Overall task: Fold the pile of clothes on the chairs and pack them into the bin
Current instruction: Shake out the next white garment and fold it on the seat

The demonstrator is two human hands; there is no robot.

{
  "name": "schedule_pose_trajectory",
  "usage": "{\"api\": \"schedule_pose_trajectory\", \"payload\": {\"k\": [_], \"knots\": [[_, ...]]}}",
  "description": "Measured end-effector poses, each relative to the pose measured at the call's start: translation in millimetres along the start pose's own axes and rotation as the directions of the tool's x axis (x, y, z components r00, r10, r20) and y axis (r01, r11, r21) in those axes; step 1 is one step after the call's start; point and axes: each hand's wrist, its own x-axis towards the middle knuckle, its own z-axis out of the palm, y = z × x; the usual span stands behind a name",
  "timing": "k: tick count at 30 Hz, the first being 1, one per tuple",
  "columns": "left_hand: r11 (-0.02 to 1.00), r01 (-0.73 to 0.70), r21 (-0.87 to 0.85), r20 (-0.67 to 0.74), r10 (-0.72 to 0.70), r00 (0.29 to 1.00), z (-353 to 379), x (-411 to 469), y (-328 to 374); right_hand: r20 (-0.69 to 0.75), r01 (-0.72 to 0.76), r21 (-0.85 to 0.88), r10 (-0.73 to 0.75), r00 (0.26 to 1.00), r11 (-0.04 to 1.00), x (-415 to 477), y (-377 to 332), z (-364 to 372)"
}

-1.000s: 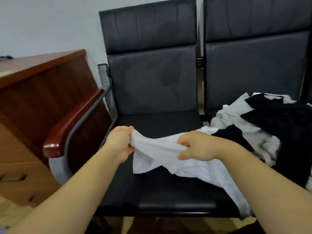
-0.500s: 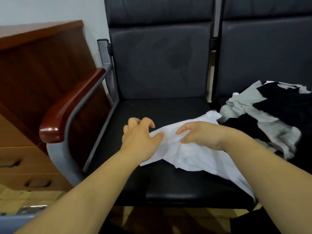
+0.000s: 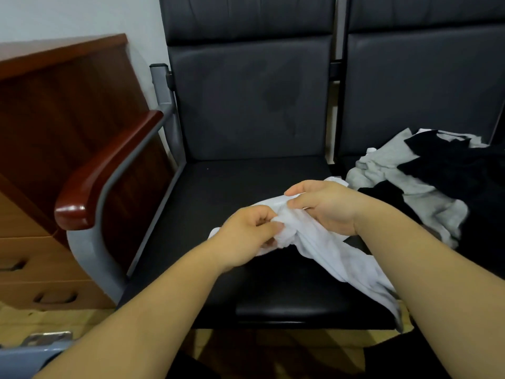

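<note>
Past the brown wooden cabinet (image 3: pixel 68 127) and the red-brown chair armrest (image 3: pixel 106 170), my left hand (image 3: pixel 246 233) pinches a bunched bit of the thin white cloth garment (image 3: pixel 336 258), fingers and thumb curled on it, I think to find an edge. The garment lies on the flat black padded chair seat (image 3: pixel 246 181), likely for room to fold, and its tail hangs off the front. My right hand (image 3: pixel 328 209) grips the garment too, just beside the left, and the messy pile of grey and black clothes (image 3: pixel 426 192) waits on the next black chair (image 3: pixel 410 77).

Both the left hand (image 3: pixel 246 231) and right hand (image 3: pixel 325 206) grip a bunched white garment (image 3: pixel 328 255) over the black chair seat (image 3: pixel 232 187), the clothes pile (image 3: pixel 426 184) lying right.
</note>
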Motion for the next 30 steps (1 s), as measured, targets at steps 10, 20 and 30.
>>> {"api": "schedule_pose_trajectory", "payload": {"k": [10,20,30], "knots": [[0.891,0.183,-0.415,-0.089,-0.240,0.967,-26,10,4,0.115,0.080,-0.582,-0.016,0.993,0.809,-24,-2,10],[0.854,0.210,-0.476,-0.404,-0.424,0.811,-35,27,1,-0.122,-0.014,-0.614,-0.078,0.989,0.789,-7,5,3],[0.539,-0.055,-0.840,-0.410,-0.566,0.715,-69,25,8,0.038,0.091,-0.424,-0.082,0.996,0.901,-2,-3,-12]]}}
